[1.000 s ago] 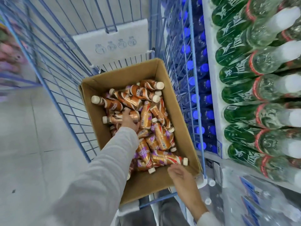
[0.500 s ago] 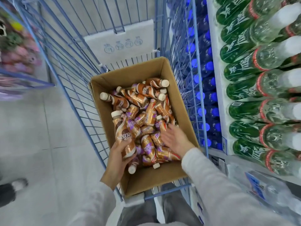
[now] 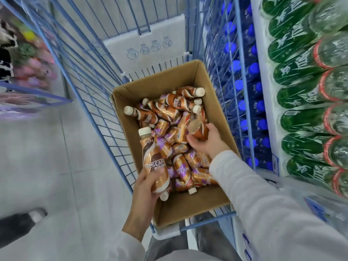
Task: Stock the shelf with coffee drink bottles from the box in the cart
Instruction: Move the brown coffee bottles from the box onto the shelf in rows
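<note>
Both my hands now hold bottles

My left hand (image 3: 146, 187), a second ago reaching deep into the brown cardboard box (image 3: 190, 208), now lifts a brown-and-cream coffee bottle (image 3: 153, 159) at its near left edge; my right hand (image 3: 209, 140) leaves the box rim and closes around a second coffee bottle (image 3: 196, 128) in the heap.

The right hand (image 3: 208, 141) covers most of the motion-blurred brown coffee bottle (image 3: 195, 127) it grasps. The colourful goods (image 3: 28, 59) at far left are smeared beyond telling. The green plastic bottles (image 3: 301, 95) run off the right edge.
</note>
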The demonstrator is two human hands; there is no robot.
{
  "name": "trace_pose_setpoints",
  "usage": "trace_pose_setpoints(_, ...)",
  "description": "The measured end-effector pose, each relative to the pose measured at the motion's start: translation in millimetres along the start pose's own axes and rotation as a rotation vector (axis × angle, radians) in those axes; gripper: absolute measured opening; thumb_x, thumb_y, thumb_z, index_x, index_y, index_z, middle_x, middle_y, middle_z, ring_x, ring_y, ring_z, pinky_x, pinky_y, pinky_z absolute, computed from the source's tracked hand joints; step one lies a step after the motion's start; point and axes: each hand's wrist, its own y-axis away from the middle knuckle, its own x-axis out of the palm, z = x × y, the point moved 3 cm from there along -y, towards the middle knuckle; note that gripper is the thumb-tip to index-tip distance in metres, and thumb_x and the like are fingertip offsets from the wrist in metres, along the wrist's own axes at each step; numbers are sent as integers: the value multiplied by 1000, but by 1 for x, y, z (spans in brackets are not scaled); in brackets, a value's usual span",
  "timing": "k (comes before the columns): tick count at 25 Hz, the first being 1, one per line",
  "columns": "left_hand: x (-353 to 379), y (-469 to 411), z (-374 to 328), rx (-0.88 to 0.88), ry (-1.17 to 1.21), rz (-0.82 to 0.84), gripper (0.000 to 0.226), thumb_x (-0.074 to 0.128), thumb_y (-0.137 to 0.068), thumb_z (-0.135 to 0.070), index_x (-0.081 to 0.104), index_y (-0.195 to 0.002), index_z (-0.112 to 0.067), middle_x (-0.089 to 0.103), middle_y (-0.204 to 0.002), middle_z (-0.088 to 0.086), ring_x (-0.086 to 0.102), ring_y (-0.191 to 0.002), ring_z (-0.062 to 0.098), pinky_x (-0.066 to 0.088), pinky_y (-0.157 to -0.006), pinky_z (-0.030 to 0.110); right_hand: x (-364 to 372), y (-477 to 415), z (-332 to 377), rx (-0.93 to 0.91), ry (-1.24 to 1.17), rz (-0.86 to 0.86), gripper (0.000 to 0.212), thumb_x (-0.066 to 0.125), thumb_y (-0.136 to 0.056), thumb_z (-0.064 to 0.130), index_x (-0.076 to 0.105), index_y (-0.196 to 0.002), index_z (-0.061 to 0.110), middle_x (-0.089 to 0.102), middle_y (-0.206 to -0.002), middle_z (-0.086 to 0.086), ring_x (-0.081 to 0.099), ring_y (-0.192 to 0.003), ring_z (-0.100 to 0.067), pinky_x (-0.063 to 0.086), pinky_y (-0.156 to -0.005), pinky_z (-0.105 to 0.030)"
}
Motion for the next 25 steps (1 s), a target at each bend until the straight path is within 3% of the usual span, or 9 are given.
trace_pose_setpoints(2,14,11,-7,23,-13,29,52,73,-76,-30,64,-126,-21,75,-115,3,72,-104,20,60,-82,39,-15,42,-11,111,-44,66,55,75,-87,36,55,-131,10,58,-124,-22,62,-106,-36,58,-75,-47)
trace_pose_setpoints(4,27,24,-13,56,-45,77,52,75,-75,-31,65,-125,-18,74,-116,6,72,-102,20,59,-76,36,-42,81,-16,62,109,128,44,74,-86,38,59,-121,15,61,-121,-20,63,-109,-37,58,-81,-48)
trace_pose_setpoints(7,46,47,-18,130,-110,158,54,82,-67,-33,70,-117,-14,75,-111,9,72,-98,20,58,-71,33,-88,140,-25,-27,133,228,37,70,-88,33,61,-120,15,69,-113,-17,69,-104,-36,58,-86,-51)
trace_pose_setpoints(11,85,92,-10,208,-209,287,59,81,-60,-43,75,-110,-13,75,-109,13,70,-97,28,53,-83,44,-149,204,-18,-267,58,351,56,76,-74,25,60,-125,8,73,-114,-15,69,-102,-30,57,-92,-56)
trace_pose_setpoints(14,125,138,9,265,-287,418,53,84,-61,-41,78,-104,-11,75,-107,15,71,-96,32,55,-87,47,-200,257,-9,-488,-66,398,50,73,-67,20,64,-115,11,72,-102,-10,69,-92,-24,57,-84,-48)
trace_pose_setpoints(16,153,173,25,265,-297,535,41,83,-57,-31,79,-91,-9,76,-92,14,73,-79,27,60,-69,35,-234,290,-4,-618,-140,395,49,72,-65,16,66,-114,10,72,-99,-9,68,-90,-24,58,-75,-39)
trace_pose_setpoints(19,199,238,54,270,-358,722,49,87,-34,-28,73,-75,-5,67,-64,12,63,-46,20,49,-42,22,-298,338,-1,-776,-217,338,51,72,-57,16,66,-108,11,74,-90,-5,70,-79,-19,59,-65,-32)
trace_pose_setpoints(22,231,292,83,270,-464,861,24,82,-51,-16,75,-72,-6,66,-68,14,63,-51,20,51,-45,24,-357,379,-10,-927,-260,295,45,67,-61,17,67,-107,12,76,-88,-3,73,-74,-15,61,-63,-31)
trace_pose_setpoints(25,259,334,118,288,-503,946,26,75,-62,-16,68,-83,-4,67,-67,11,65,-53,20,53,-46,26,-417,413,-21,-1063,-220,190,46,76,-53,34,76,-99,25,76,-92,-1,73,-82,-16,57,-75,-36)
